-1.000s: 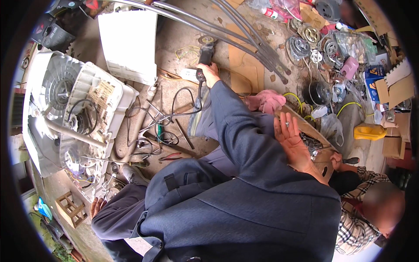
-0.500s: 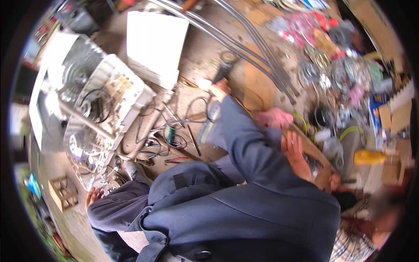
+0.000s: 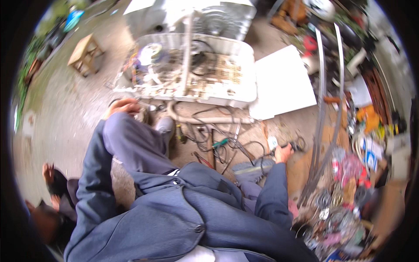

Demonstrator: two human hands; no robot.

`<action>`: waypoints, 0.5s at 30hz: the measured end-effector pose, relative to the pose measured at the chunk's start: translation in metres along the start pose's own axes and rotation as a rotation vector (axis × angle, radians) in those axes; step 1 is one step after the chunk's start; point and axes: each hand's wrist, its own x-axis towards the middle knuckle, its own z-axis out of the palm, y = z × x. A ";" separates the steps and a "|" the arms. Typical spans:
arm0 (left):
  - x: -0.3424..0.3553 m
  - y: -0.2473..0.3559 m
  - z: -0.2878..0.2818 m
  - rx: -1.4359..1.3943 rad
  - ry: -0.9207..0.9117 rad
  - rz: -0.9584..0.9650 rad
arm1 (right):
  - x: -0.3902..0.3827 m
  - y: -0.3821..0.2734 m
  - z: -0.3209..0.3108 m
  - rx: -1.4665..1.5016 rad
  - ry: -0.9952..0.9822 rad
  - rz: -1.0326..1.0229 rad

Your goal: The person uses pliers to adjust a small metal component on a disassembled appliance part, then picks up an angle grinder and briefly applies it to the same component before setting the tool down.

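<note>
My right hand grips a dark angle grinder with a round head, low over the floor at the right. Beside its body lies a small white object. Just beyond my left knee is my left hand; its fingers look loosely apart, though motion blurs them, and I make out nothing held. Ahead stands an opened white appliance casing with wires, a motor-like part and a ribbed hose across it. Between my feet and the casing lie tangled black cables, a hammer-like tool and a green-handled tool.
A white panel leans right of the casing, near long bent metal strips. Plastic and metal scrap is heaped at the lower right. A wooden stool stands far left. Another person's hand shows at the left edge.
My view has swung left, bringing the casing to the middle and the scrap heap to the lower right. My right hand keeps its grip on the angle grinder. The left hand stays near my knee.
</note>
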 end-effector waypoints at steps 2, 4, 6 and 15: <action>0.009 -0.010 0.001 -0.032 -0.014 -0.005 | -0.014 -0.013 0.009 -0.016 -0.056 -0.177; 0.019 -0.035 -0.004 -0.206 0.028 0.060 | -0.038 -0.041 0.020 0.042 -0.182 -0.356; 0.024 -0.058 0.004 -0.197 0.118 0.079 | -0.065 -0.063 0.028 0.097 -0.246 -0.477; -0.041 -0.186 0.062 0.102 0.722 0.029 | -0.165 -0.156 0.041 0.217 -0.482 -0.725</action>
